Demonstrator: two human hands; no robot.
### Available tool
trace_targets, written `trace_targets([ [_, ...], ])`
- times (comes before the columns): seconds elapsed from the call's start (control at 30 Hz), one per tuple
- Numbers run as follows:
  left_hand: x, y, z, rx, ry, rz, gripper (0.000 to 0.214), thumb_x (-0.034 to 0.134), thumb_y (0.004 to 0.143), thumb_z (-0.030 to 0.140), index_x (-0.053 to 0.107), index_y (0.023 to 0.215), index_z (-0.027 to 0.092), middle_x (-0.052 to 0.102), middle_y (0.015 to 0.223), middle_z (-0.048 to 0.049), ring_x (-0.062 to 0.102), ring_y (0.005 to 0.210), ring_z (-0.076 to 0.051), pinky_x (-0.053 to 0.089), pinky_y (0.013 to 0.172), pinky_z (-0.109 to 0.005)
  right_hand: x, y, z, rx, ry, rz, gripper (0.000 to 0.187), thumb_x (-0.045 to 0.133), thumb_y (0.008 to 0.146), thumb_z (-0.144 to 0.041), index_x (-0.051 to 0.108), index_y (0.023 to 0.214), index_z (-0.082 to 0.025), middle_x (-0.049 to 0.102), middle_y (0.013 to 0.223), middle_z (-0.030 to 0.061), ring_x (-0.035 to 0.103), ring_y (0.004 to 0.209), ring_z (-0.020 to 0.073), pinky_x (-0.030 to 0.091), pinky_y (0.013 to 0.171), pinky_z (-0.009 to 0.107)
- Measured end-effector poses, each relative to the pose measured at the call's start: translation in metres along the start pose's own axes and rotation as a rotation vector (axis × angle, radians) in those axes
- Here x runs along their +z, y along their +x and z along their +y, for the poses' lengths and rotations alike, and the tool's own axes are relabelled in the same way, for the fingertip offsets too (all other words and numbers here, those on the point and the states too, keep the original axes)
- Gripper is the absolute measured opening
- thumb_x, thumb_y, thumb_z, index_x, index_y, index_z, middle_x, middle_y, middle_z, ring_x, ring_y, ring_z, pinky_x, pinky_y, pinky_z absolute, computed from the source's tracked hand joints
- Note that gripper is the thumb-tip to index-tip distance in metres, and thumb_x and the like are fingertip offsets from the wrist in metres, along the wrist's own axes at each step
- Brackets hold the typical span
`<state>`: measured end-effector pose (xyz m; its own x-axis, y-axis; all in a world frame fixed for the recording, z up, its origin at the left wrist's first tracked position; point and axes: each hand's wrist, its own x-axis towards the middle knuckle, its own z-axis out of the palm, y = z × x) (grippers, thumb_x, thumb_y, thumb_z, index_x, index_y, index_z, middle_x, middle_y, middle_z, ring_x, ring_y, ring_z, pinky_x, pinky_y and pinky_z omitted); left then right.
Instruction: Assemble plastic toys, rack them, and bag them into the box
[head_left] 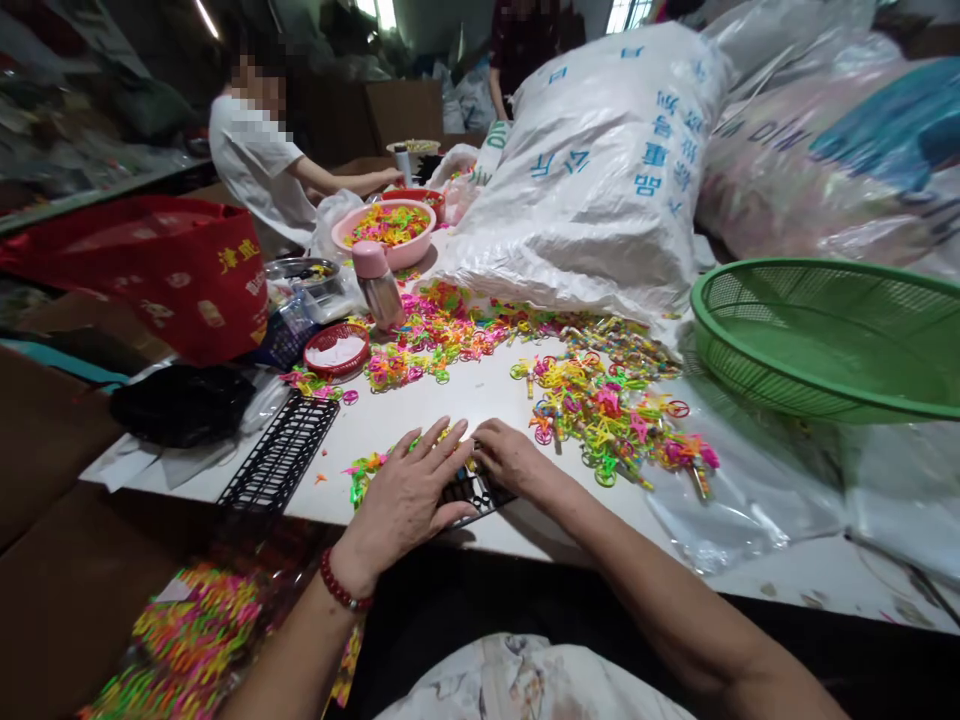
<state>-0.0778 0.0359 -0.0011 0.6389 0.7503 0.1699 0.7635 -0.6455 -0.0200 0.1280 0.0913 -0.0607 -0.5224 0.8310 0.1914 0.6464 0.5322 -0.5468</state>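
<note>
My left hand [416, 485], with a red bead bracelet on its wrist, lies palm down with the fingers stretched out. It covers part of a black slotted rack [480, 495] and some small neon plastic pieces [364, 478]. Just beside it, my right hand [514, 458] is closed, its fingertips pressed together over the rack. What those fingers hold, if anything, is hidden. Another black slotted rack [281, 455] lies to the left. A loose heap of colourful small plastic toys [600, 410] is spread on the white table to the right of my hands.
A green mesh basket [825, 340] stands at the right. Behind are a big white woven sack [600, 170], a pink-capped bottle [379, 285], a red basket [337, 350] and a pink basin [412, 250]. A co-worker [259, 165] sits at the far left. A red bag [187, 280] stands nearer.
</note>
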Motion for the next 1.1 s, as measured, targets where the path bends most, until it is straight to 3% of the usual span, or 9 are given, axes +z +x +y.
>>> trace_targets([
  [0.13,0.002,-0.001,-0.001,0.011,-0.022,0.038,0.069,0.053,0.088,0.06,0.04,0.143,0.02,0.031,0.157,-0.009,0.028,0.146,-0.026,0.021,0.12,-0.05,-0.046,-0.022,0.016,0.373,-0.411,0.184,0.02,0.056,0.093,-0.031,0.056,0.102,-0.014,0.059,0.102,0.012,0.058,0.083,0.0217,0.042,0.067,0.03],
  [0.23,0.0,0.0,-0.001,0.027,-0.062,0.047,0.069,0.055,0.087,0.058,0.042,0.14,0.017,0.034,0.155,-0.0124,0.029,0.145,-0.025,0.022,0.12,-0.049,-0.067,-0.03,0.026,0.537,-0.593,0.132,0.022,0.056,0.093,-0.032,0.054,0.103,-0.013,0.059,0.1,0.0127,0.059,0.078,0.0223,0.037,0.06,0.03],
  [0.5,0.001,0.005,0.004,0.011,-0.129,0.074,0.06,0.06,0.086,0.053,0.048,0.131,0.014,0.041,0.151,-0.0157,0.033,0.143,-0.025,0.031,0.119,-0.044,-0.065,-0.047,0.043,0.517,-0.566,0.098,0.01,0.052,0.092,-0.025,0.051,0.098,-0.016,0.064,0.088,0.0097,0.062,0.078,0.0218,0.036,0.061,0.029],
  [0.67,0.002,0.002,0.002,0.014,-0.156,0.087,0.062,0.061,0.087,0.05,0.044,0.134,0.014,0.04,0.151,-0.0179,0.032,0.144,-0.026,0.032,0.118,-0.046,-0.056,-0.054,0.038,0.51,-0.393,0.255,0.026,0.053,0.089,-0.025,0.051,0.112,-0.016,0.069,0.095,0.0104,0.065,0.078,0.0231,0.043,0.065,0.03],
  [0.87,0.002,0.001,0.002,0.013,-0.176,0.097,0.063,0.06,0.089,0.045,0.039,0.139,0.012,0.035,0.153,-0.0187,0.03,0.145,-0.027,0.032,0.118,-0.046,-0.044,-0.041,0.029,0.39,-0.242,0.425,0.039,0.046,0.087,-0.024,0.049,0.124,-0.014,0.07,0.102,0.012,0.067,0.084,0.0232,0.05,0.076,0.034],
  [1.03,0.005,0.001,0.001,0.012,-0.2,0.109,0.063,0.059,0.089,0.045,0.038,0.14,0.014,0.035,0.153,-0.0185,0.029,0.145,-0.028,0.033,0.117,-0.049,-0.056,-0.033,0.033,0.412,-0.242,0.47,0.044,0.047,0.086,-0.025,0.05,0.128,-0.011,0.069,0.102,0.0156,0.066,0.083,0.0259,0.051,0.076,0.039],
  [1.1,0.004,0.0,0.001,0.014,-0.218,0.108,0.066,0.059,0.089,0.046,0.035,0.143,0.014,0.036,0.153,-0.0186,0.029,0.145,-0.028,0.033,0.117,-0.049,-0.06,-0.03,0.028,0.408,-0.106,0.528,0.045,0.049,0.085,-0.026,0.05,0.128,-0.013,0.069,0.098,0.0135,0.065,0.08,0.0239,0.051,0.076,0.038],
])
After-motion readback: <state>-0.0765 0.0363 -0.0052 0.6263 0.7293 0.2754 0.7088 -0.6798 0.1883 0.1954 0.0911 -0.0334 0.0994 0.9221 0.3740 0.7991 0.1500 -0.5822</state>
